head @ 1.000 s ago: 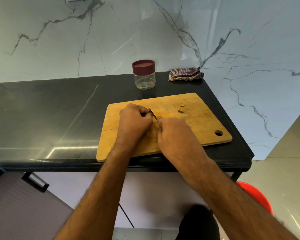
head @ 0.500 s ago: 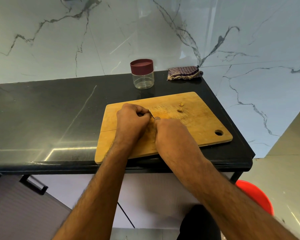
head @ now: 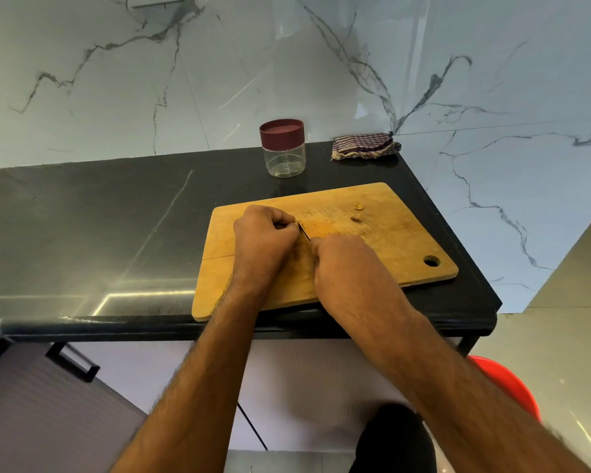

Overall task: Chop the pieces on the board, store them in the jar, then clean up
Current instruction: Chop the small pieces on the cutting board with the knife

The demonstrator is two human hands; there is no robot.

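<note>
A wooden chopping board (head: 382, 254) lies on the black counter. My right hand (head: 345, 268) is closed around a knife whose blade (head: 304, 230) shows between my hands, edge down on the board. My left hand (head: 263, 237) is curled tight against the blade; whatever it pins down is hidden under its fingers. Two small brown pieces (head: 357, 213) lie apart at the far side of the board. A clear jar (head: 284, 155) with a maroon lid screwed on stands behind the board by the wall.
A folded checked cloth (head: 365, 146) lies at the back right corner of the counter (head: 82, 233). The counter's right edge ends just past the board. A red stool (head: 505, 384) stands below on the right, a drawer handle (head: 72, 365) on the left.
Both hands stay pressed together at the same spot on the board; the blade has shifted only slightly. The view has drifted a little.
</note>
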